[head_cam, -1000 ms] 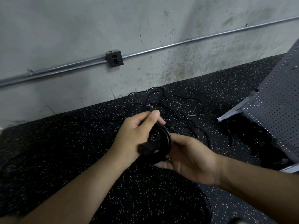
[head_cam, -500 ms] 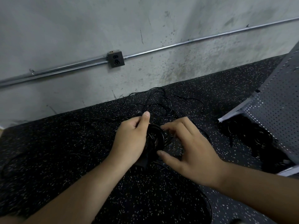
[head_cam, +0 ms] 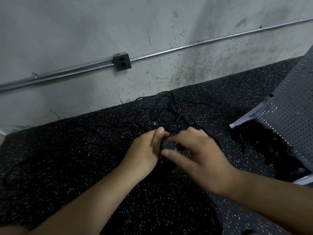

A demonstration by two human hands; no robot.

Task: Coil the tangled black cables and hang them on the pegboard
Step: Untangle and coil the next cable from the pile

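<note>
1. Whereas a second ago the coil was held up off the floor, the left hand [head_cam: 145,150] has now carried it lower and farther out, fingers still curled round the coiled cable [head_cam: 169,145], thumb on top.
2. The right hand [head_cam: 199,155], which had let go and spread open, is back over the coil with its thumb under the plug. It is blurred, so I cannot tell whether it grips.
3. I judge that this coil is wound and its end is being tucked, and it is not yet hung.
4. The speckled rubber floor [head_cam: 67,150] carries the tangled cables [head_cam: 169,112] just beyond the hands.
5. On the far wall [head_cam: 67,31] a conduit [head_cam: 67,75] meets an outlet box [head_cam: 122,61]. The pegboard [head_cam: 291,119] leans at the right.
</note>
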